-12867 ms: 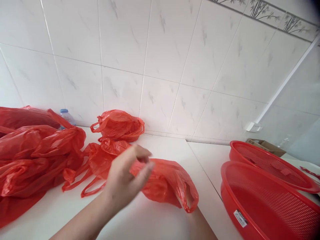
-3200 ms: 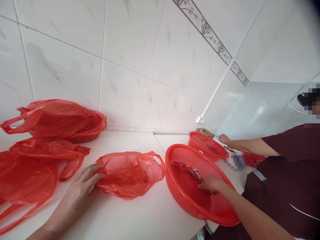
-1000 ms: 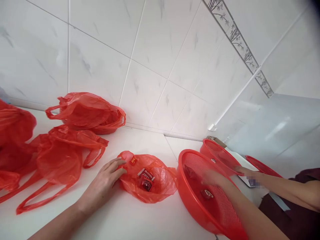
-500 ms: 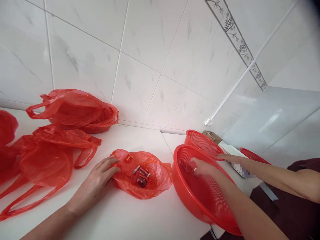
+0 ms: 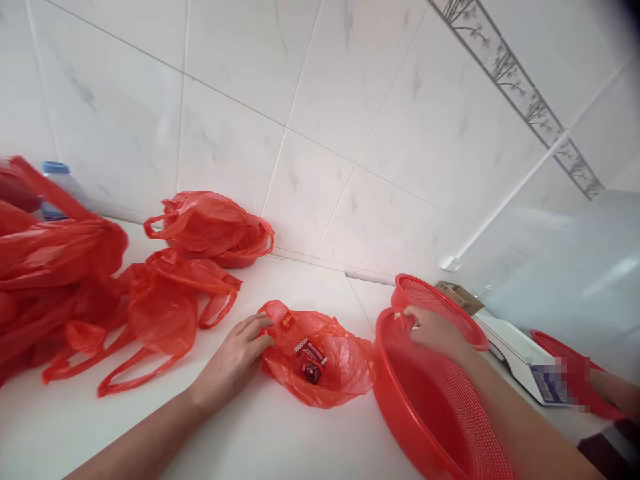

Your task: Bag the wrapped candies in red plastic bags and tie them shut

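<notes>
My left hand (image 5: 237, 353) grips the left rim of an open red plastic bag (image 5: 345, 360) on the white table. Inside the bag lie a few small wrapped snacks (image 5: 311, 357) in dark red and red wrappers. At the near rim of a large red mesh basket (image 5: 400, 400) to the bag's right, my right hand (image 5: 437, 327) pinches a red-wrapped snack packet (image 5: 403, 321), slightly blurred. The packet is above the basket's left rim, close to the bag. The part of the basket floor that shows is bare red plastic.
More red plastic bags (image 5: 165, 300) lie at the left and against the tiled wall (image 5: 240, 153). Behind them stands a blue-capped bottle (image 5: 56, 177). Right are a second red basket (image 5: 435, 300), a cardboard box (image 5: 457, 297), a white scale (image 5: 515, 350) and a co-worker's arm (image 5: 615, 393).
Snacks have appeared in the bag since about three seconds ago. My right hand has risen from inside the basket to its left rim with a packet. The co-worker's arm has moved right.
</notes>
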A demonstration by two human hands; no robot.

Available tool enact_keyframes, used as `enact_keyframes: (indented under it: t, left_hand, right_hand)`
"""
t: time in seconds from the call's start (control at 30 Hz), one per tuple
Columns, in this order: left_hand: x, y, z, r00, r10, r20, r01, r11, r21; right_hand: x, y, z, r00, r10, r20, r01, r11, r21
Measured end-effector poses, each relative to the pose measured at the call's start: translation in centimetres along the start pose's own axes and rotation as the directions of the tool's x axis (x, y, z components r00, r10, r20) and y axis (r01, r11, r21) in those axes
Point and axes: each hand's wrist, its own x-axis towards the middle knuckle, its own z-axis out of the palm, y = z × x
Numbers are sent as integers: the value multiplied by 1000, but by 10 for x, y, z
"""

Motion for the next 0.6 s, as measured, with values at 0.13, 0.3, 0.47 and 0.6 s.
enact_keyframes:
  t: [0.13, 0.3, 0.47, 0.6]
  left_hand:
    - [0, 1, 3, 1000, 2, -13, -2, 1000, -1]
    - [-1, 2, 3, 1000, 6, -21, -5, 1000, 20]
    - [-3, 2, 1, 1000, 4, -31, -3, 1000, 28]
    - [-4, 1, 0, 999, 1, -52, 0, 1000, 18]
  right_hand:
    - [-17, -52, -22, 984, -164, 70, 162, 986, 31]
    - [-51, -122, 4, 814, -525, 247, 505, 851, 145]
    - [-45, -133, 64, 720, -603, 344, 640, 768, 6]
    - [-31, -121, 73, 788, -506, 351, 558, 827, -60]
